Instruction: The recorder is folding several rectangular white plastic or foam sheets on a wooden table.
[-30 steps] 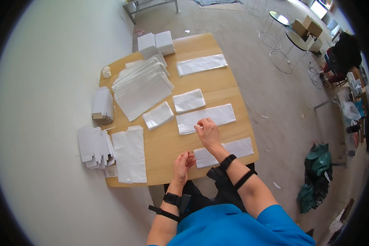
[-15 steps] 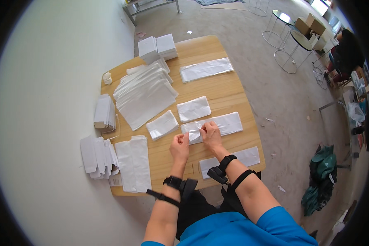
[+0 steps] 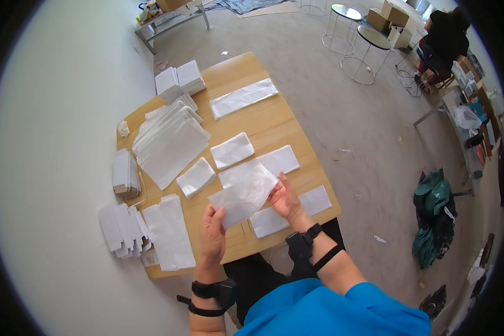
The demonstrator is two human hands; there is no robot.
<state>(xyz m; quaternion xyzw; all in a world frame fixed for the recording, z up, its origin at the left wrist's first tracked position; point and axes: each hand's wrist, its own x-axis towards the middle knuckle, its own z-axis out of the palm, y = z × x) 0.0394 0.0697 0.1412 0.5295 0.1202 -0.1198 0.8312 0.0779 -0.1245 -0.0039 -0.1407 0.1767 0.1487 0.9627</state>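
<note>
Between my two hands a thin, translucent white plastic bag (image 3: 242, 197) is held up above the table, spread out and slightly crumpled. My left hand (image 3: 211, 234) pinches its near left corner. At its right edge, the fingers of my right hand (image 3: 286, 200) are closed on it. Below and beyond it lies a long folded white stack (image 3: 283, 161), partly covered by the bag. Another long white stack (image 3: 315, 205) sits nearer me, under my right wrist. Two shorter folded white stacks (image 3: 232, 151) (image 3: 196, 177) lie farther off, left of the long ones.
On the wooden table (image 3: 229, 71) are fanned white sheets (image 3: 171, 143), a flat white pile (image 3: 168, 232), a far long stack (image 3: 243, 98) and white box stacks (image 3: 187, 78) (image 3: 125, 171) (image 3: 123, 229). A wall runs along the left. Dark green bags (image 3: 434, 218) lie on the floor; a person (image 3: 443, 42) sits far right.
Both hands have lifted the thin white bag off the long folded stack and moved apart, spreading it. My left hand came nearer me. The whole view has shifted, with the table now farther left.
</note>
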